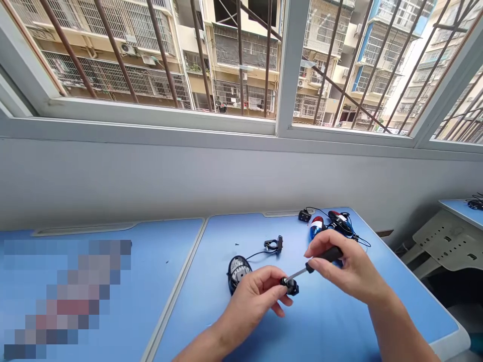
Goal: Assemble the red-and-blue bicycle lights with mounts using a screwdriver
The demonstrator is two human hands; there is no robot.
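My left hand pinches a small black plastic clamp above the blue desk. In my right hand is a screwdriver with a black handle. Its metal shaft slants down to the left, and the tip meets the top of the clamp; whether it sits in a screw is too small to tell. Beside my left hand lies a black oval device with a silvery perforated face, partly hidden by the hand. A thin cable runs from it to a black ring-shaped bracket.
Toward the desk's far right lie red, white and blue rounded units with black cables and a small black box. A pixelated patch covers part of the left desk. A wall and barred window stand behind; another desk is at right.
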